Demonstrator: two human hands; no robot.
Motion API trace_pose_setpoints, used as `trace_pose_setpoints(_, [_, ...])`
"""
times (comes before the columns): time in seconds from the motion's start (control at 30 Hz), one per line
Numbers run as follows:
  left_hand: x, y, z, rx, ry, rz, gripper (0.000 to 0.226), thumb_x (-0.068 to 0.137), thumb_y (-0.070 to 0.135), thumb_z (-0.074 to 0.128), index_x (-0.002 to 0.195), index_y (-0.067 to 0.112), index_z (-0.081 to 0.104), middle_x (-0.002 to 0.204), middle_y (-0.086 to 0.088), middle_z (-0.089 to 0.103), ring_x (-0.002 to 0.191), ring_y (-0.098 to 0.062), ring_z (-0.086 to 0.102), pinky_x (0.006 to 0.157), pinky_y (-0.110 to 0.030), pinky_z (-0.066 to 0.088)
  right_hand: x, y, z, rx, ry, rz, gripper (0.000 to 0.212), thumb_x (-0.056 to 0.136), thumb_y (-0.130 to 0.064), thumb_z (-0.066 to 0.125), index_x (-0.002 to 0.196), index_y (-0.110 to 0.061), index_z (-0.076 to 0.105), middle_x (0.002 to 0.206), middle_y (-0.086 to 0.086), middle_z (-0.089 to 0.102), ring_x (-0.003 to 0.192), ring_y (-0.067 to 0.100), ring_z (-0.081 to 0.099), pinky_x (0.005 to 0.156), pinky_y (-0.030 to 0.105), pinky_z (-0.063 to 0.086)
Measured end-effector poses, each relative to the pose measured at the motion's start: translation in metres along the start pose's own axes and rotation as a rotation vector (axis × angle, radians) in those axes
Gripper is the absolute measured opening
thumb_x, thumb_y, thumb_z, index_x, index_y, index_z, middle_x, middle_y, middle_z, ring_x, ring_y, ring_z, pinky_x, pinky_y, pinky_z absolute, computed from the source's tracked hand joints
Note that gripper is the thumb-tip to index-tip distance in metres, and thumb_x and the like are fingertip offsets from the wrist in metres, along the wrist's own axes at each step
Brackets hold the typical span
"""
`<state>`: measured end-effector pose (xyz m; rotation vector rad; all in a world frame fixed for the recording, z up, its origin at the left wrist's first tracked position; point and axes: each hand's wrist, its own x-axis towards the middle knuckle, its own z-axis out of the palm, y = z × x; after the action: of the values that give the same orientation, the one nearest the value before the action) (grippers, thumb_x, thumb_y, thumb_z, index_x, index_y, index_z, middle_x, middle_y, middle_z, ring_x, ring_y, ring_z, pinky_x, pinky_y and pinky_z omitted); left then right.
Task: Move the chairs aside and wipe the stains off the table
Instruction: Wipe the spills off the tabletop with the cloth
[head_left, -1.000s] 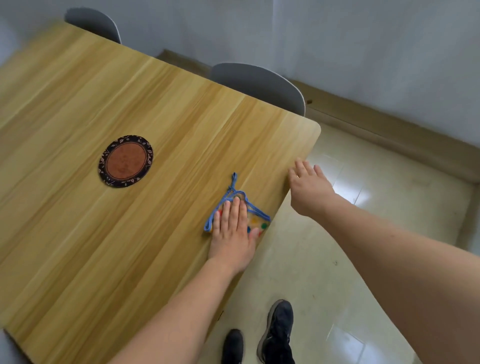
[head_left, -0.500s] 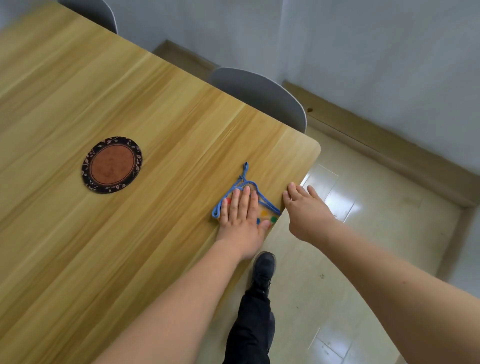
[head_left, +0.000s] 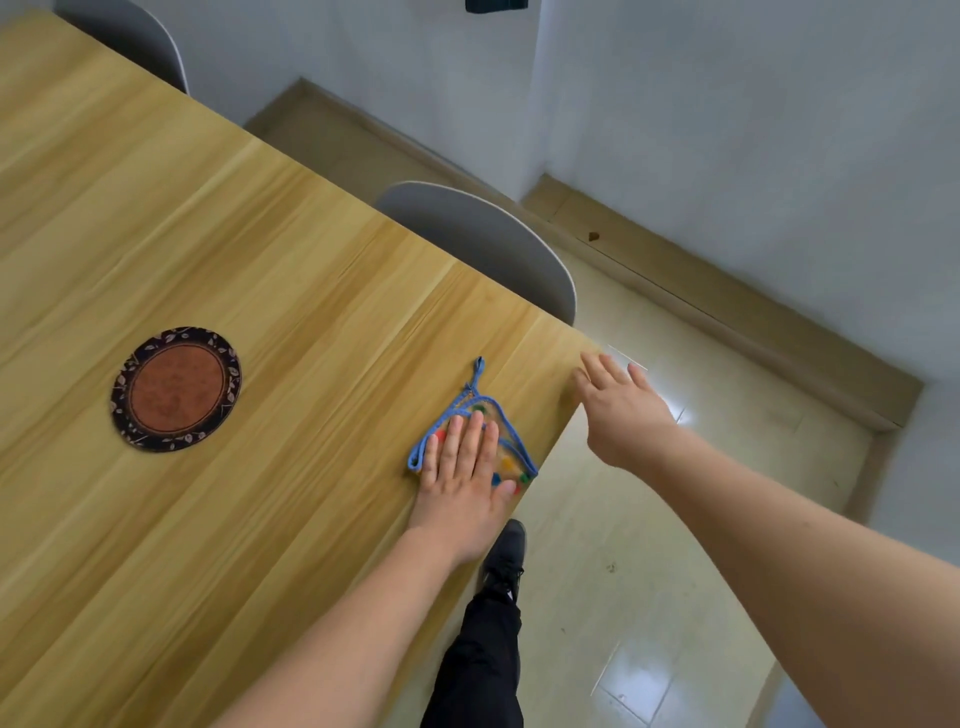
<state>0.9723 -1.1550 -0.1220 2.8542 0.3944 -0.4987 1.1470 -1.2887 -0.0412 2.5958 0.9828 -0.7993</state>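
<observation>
My left hand (head_left: 465, 467) lies flat, fingers together, pressing a small cloth (head_left: 506, 449) with a blue crocheted border and coloured dots onto the wooden table (head_left: 260, 270) near its right edge. My right hand (head_left: 621, 410) is open with fingers spread, hovering at the table's right corner edge and holding nothing. A grey chair (head_left: 493, 244) is tucked in at the far side near that corner. The back of a second grey chair (head_left: 135, 36) shows at the top left. No stain is visible on the wood.
A round brown coaster with a dark patterned rim (head_left: 176, 388) lies on the table to the left. My leg and black shoe (head_left: 501, 566) stand on the pale tiled floor (head_left: 675, 545) beside the table. White walls and a wooden skirting (head_left: 727, 301) close the room's corner.
I have stepped forward along the table's edge. My left hand has slid the cloth forward towards the far corner. My right hand has moved forward along the table's edge to the corner and spread its fingers.
</observation>
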Motion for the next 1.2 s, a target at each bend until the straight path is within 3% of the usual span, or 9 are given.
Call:
trace_pose_setpoints(0.1, [0.004, 0.001, -0.001, -0.015, -0.023, -0.022, 0.077, 0.094, 0.051, 0.029, 0.153, 0.005, 0.013, 0.161, -0.015, 0.012, 0.147, -0.034, 0.009, 0.117, -0.05, 0.002, 0.018, 0.011, -0.007, -0.02, -0.046, -0.046, 0.069, 0.091, -0.013, 0.033, 0.154, -0.011, 0.006, 0.162, 0.004, 0.0, 0.149, 0.026, -0.003, 0.12, 0.045, 0.002])
trace_pose_setpoints(0.5, [0.075, 0.036, -0.024, -0.022, -0.129, -0.038, 0.077, 0.094, 0.053, 0.028, 0.154, 0.007, 0.014, 0.161, -0.014, 0.012, 0.147, -0.035, 0.007, 0.114, -0.053, 0.005, 0.041, 0.058, -0.021, 0.287, 0.069, -0.021, 0.061, 0.082, -0.002, 0.039, 0.14, -0.021, 0.045, 0.145, -0.007, 0.046, 0.138, 0.018, 0.032, 0.119, 0.037, 0.014])
trace_pose_setpoints(0.63, [0.111, 0.061, -0.04, -0.039, -0.161, -0.045, 0.079, 0.085, 0.06, -0.004, 0.147, 0.017, -0.03, 0.149, -0.002, -0.045, 0.136, -0.025, -0.043, 0.105, -0.045, -0.035, 0.045, 0.08, -0.014, 0.501, 0.005, 0.102, 0.069, 0.083, 0.002, 0.037, 0.149, -0.016, 0.032, 0.153, 0.0, 0.035, 0.139, 0.02, 0.033, 0.114, 0.03, 0.028])
trace_pose_setpoints(0.7, [0.127, 0.076, -0.047, -0.074, -0.166, -0.076, 0.075, 0.083, 0.061, -0.009, 0.139, 0.02, -0.039, 0.142, 0.0, -0.052, 0.129, -0.023, -0.051, 0.098, -0.042, -0.041, 0.047, 0.087, -0.008, 0.643, -0.075, 0.16, 0.068, 0.085, 0.001, 0.035, 0.15, -0.019, 0.031, 0.152, -0.001, 0.037, 0.138, 0.02, 0.036, 0.11, 0.029, 0.034])
trace_pose_setpoints(0.83, [0.156, 0.099, -0.06, -0.12, -0.252, -0.121, 0.075, 0.1, 0.053, 0.019, 0.141, 0.02, -0.034, 0.143, 0.001, -0.049, 0.13, -0.022, -0.048, 0.101, -0.042, -0.036, 0.065, 0.092, -0.003, 1.032, -0.19, 0.26, 0.057, 0.091, -0.006, 0.041, 0.148, -0.016, 0.035, 0.14, 0.004, 0.053, 0.127, 0.022, 0.049, 0.102, 0.03, 0.042])
trace_pose_setpoints(0.93, [0.154, 0.09, -0.07, -0.221, -0.188, -0.069, 0.072, 0.101, 0.039, 0.034, 0.154, 0.024, -0.013, 0.157, 0.004, -0.03, 0.143, -0.019, -0.03, 0.114, -0.04, -0.02, 0.073, 0.086, -0.014, 1.35, -0.263, 0.296, 0.045, 0.085, -0.001, 0.054, 0.13, -0.008, 0.056, 0.109, 0.008, 0.064, 0.096, 0.022, 0.058, 0.075, 0.027, 0.047])
trace_pose_setpoints(1.03, [0.145, 0.08, -0.081, -0.327, 0.129, -0.315, 0.062, 0.09, 0.014, 0.05, 0.148, 0.023, 0.03, 0.156, -0.004, 0.014, 0.136, -0.029, 0.021, 0.112, -0.043, 0.02, 0.077, 0.083, -0.019, 1.206, -0.227, 0.244, 0.021, 0.077, -0.006, 0.06, 0.096, -0.009, 0.068, 0.085, 0.006, 0.066, 0.079, 0.023, 0.06, 0.064, 0.032, 0.049])
trace_pose_setpoints(1.1, [0.146, 0.079, -0.088, -0.3, 0.195, -0.563, 0.059, 0.089, 0.02, 0.056, 0.144, 0.018, 0.035, 0.147, -0.007, 0.032, 0.129, -0.031, 0.033, 0.106, -0.042, 0.027, 0.078, 0.083, -0.021, 1.069, -0.185, 0.222, 0.016, 0.077, -0.011, 0.061, 0.091, -0.011, 0.066, 0.081, 0.003, 0.064, 0.078, 0.021, 0.059, 0.056, 0.027, 0.046])
trace_pose_setpoints(1.2, [0.155, 0.082, -0.093, -0.241, 0.127, -0.595, 0.047, 0.091, 0.024, 0.055, 0.136, 0.02, 0.044, 0.136, -0.005, 0.047, 0.126, -0.027, 0.041, 0.103, -0.041, 0.029, 0.077, 0.085, -0.026, 1.014, -0.104, 0.181, 0.015, 0.077, -0.009, 0.056, 0.089, -0.012, 0.065, 0.072, -0.002, 0.058, 0.069, 0.018, 0.055, 0.046, 0.021, 0.035])
